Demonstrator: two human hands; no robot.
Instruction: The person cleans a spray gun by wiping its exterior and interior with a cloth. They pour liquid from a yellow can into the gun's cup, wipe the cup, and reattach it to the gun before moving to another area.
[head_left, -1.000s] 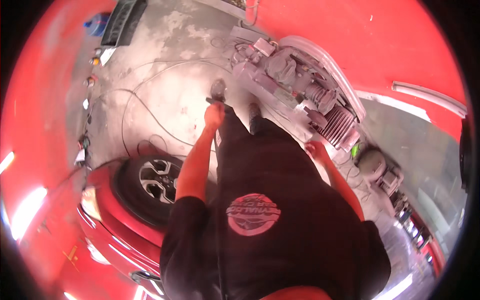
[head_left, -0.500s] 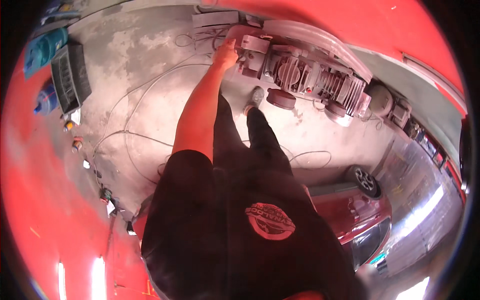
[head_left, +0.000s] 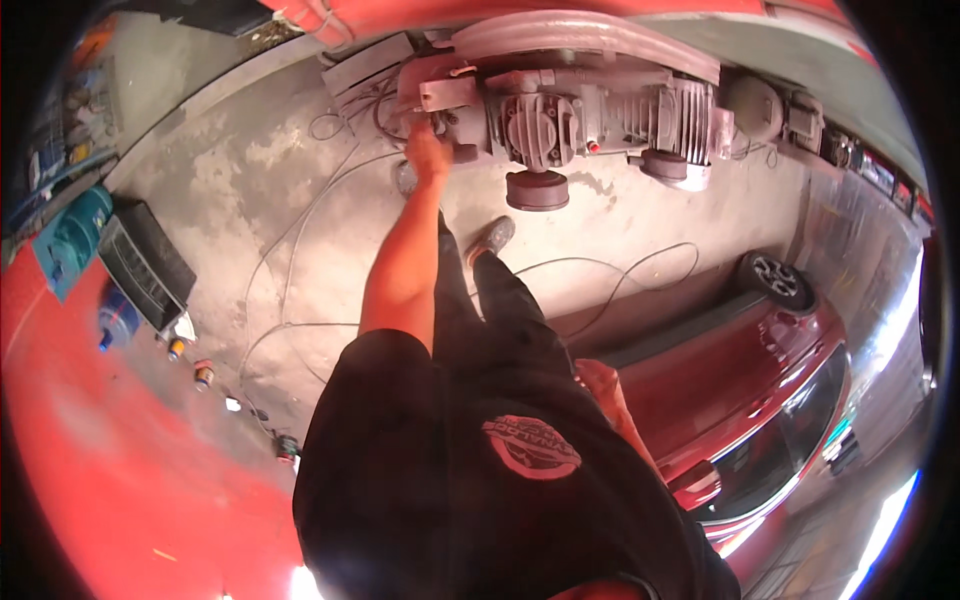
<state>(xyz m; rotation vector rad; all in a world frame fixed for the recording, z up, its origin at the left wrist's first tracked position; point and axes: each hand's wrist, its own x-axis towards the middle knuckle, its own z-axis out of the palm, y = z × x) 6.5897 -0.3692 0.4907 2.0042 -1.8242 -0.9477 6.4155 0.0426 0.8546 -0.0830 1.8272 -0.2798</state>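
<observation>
A large dusty air compressor (head_left: 540, 130) stands at the far side, with finned pump parts, round dark filter housings (head_left: 537, 191) and a long curved guard (head_left: 590, 38) behind. My left arm stretches forward. My left hand (head_left: 428, 155) is closed at the compressor's left end, under a small pale box (head_left: 449, 95) and by dark fittings (head_left: 464, 152). What its fingers hold, if anything, is hidden. By my right hip hangs my right hand (head_left: 599, 382), away from the compressor; its fingers are too indistinct to read.
A dark red car (head_left: 730, 400) is parked close on my right. Thin hose or cable (head_left: 300, 220) loops across the concrete floor (head_left: 240, 150). At left lie a black crate (head_left: 145, 262), blue water jugs (head_left: 118, 318) and small containers (head_left: 203, 374) along the red wall.
My left hand has come down slightly, from beside the pale box to below it. My right hand has come into view by my hip. The whole view has shifted, showing more of the car.
</observation>
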